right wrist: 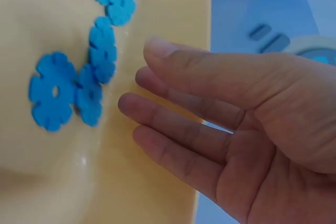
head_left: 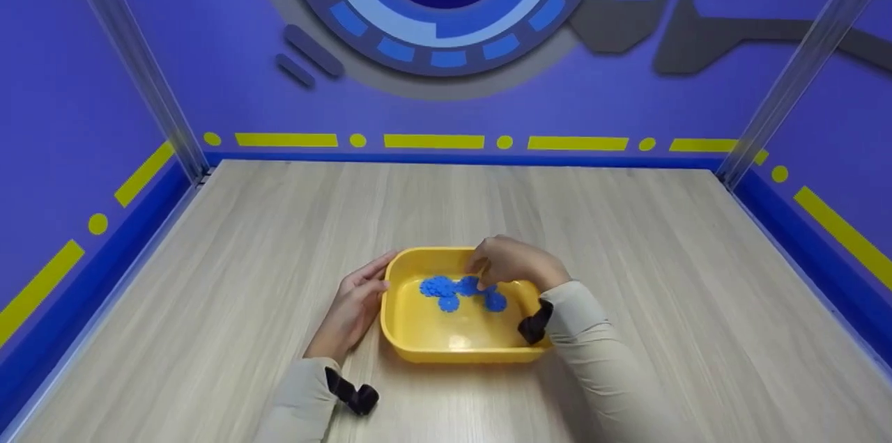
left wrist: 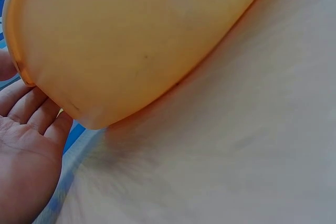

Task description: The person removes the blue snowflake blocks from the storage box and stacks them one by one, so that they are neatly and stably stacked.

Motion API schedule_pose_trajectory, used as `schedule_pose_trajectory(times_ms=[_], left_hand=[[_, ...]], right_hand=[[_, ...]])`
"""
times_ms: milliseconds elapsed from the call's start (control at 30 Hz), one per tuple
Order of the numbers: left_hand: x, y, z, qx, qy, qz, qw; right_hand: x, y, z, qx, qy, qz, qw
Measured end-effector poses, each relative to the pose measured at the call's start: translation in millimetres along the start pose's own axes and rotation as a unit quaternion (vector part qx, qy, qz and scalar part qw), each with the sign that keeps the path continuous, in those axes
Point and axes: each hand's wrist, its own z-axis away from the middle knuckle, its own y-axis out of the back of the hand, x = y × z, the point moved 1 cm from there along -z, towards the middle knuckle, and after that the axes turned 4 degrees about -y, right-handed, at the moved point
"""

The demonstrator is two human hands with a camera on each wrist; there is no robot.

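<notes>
A yellow plastic tub [head_left: 453, 355] stands on the table in the head view. Several blue notched snowflake discs [head_left: 438, 286] lie in it, a few overlapping. My left hand [head_left: 357, 304] holds the tub's left side, with the thumb at the rim and the fingers along the outer wall. In the left wrist view, the left palm [left wrist: 26, 156] faces the tub's wall [left wrist: 131, 45]. My right hand [head_left: 519, 262] reaches over the far rim, fingertips just above the discs. The right wrist view shows blue discs [right wrist: 54, 92] beside its loosely bent fingers [right wrist: 173, 124], with nothing between thumb and fingers.
The wood-grain table [head_left: 293, 220] extends around the tub. Blue-purple panels [head_left: 446, 115] with yellow marks enclose its back and sides, with clear corner posts [head_left: 801, 67] between them. A black strap mount [head_left: 352, 391] sits on the left wrist and another [head_left: 535, 323] on the right.
</notes>
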Motion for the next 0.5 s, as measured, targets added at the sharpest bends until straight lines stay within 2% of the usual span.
schedule_pose_trajectory(times_ms=[233, 500], left_hand=[[-0.1, 0.3, 0.0, 0.003, -0.001, 0.011, 0.9999], [0.2, 0.7, -0.7, 0.002, 0.004, 0.009, 1.0000]], right_hand=[[-4.9, -11.9, -6.4, -0.020, 0.006, 0.033, 0.999], [-8.0, -18.9, -6.4, -0.008, 0.029, 0.043, 0.999]])
